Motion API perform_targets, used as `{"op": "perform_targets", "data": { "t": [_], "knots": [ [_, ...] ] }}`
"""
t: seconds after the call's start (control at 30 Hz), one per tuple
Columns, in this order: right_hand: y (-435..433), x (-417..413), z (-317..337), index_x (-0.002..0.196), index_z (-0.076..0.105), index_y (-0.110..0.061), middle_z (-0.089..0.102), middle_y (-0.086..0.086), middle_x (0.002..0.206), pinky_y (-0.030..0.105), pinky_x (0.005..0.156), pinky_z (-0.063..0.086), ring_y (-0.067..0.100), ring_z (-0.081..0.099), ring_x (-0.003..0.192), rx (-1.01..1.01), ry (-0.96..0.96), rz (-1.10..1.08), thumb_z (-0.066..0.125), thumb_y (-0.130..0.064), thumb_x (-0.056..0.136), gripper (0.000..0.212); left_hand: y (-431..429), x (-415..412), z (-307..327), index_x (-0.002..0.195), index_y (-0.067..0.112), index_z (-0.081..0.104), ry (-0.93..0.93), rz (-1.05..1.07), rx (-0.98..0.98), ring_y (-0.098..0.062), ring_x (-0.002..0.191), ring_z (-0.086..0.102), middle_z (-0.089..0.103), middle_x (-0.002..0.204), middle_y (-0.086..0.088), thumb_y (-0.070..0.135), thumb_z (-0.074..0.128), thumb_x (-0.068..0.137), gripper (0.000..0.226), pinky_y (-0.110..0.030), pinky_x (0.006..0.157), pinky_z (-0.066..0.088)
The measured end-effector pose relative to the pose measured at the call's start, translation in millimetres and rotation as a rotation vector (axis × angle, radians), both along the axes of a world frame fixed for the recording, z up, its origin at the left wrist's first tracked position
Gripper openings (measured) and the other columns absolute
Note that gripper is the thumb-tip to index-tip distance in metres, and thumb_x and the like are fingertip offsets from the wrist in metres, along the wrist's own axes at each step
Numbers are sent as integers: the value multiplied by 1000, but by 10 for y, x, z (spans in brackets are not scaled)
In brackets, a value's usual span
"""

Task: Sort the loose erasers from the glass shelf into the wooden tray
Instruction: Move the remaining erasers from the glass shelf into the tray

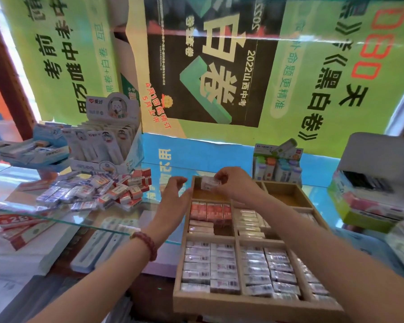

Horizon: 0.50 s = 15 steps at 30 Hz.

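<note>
Head view: right hand (229, 185) is pinching a white eraser (207, 183) above wooden tray (219, 302), far-left compartment. Left hand (173, 202) is hovering, fingers relaxed, beside that tray; loose erasers (98, 192) are lying left of it.

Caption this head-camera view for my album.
Right hand pinches an eraser above the wooden tray; open left hand alongside.

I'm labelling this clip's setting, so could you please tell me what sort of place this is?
Most likely a stationery shop counter: a heap of wrapped erasers lies on a glass shelf, a retail display box of pens stands behind it, and exam-paper posters cover the back.
</note>
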State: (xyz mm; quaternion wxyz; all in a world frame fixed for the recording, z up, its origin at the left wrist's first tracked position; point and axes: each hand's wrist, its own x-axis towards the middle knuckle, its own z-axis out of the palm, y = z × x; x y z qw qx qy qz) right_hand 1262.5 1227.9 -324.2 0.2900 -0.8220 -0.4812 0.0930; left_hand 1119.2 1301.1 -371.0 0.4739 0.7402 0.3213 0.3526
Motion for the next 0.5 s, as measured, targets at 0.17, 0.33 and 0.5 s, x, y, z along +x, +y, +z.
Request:
{"op": "perform_targets", "data": {
  "t": [0.17,0.33,0.5],
  "knots": [
    [325,234,-293,108,67,-22,60,-1,114,34,88,50,21,59,102,-169,-168,-23,72,-39,81,32,22,59,-231,118,32,41,115,-117,-15,-11,110,52,51,124,7,13,50,92,33,-35,94,45],
    [437,235,-405,108,62,-29,65,-3,111,39,98,31,21,56,109,-156,-434,-87,61,-38,87,22,29,39,-266,120,33,44,82,-159,-39,-12,100,58,59,112,5,12,37,98,31,-29,82,50],
    [338,308,-290,117,41,-24,68,-3,97,40,98,28,21,59,100,-142,-321,-38,70,-36,80,48,24,4,-254,94,29,53,119,-163,-12,-10,85,59,62,90,7,9,37,97,26,-24,70,47]
  ]
}}
